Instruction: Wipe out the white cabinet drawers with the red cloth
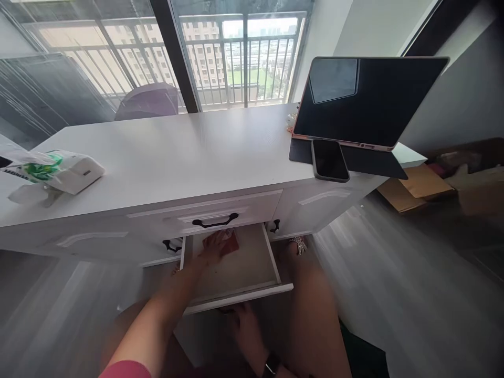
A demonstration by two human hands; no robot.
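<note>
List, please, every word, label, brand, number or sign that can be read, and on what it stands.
No text is legible here.
Tissue pack: dark lettering, too blurred to read; the small mark on its end, too small.
Smartphone and tablet: dark screens, no text visible.
Reddish item at the left hand: no readable text.

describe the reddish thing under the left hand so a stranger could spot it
On the white cabinet by the window, find the open drawer. Toward its back lies a reddish cloth-like piece, partly covered by the left hand. Its strong color sets it apart from the drawer's pale interior.
</note>
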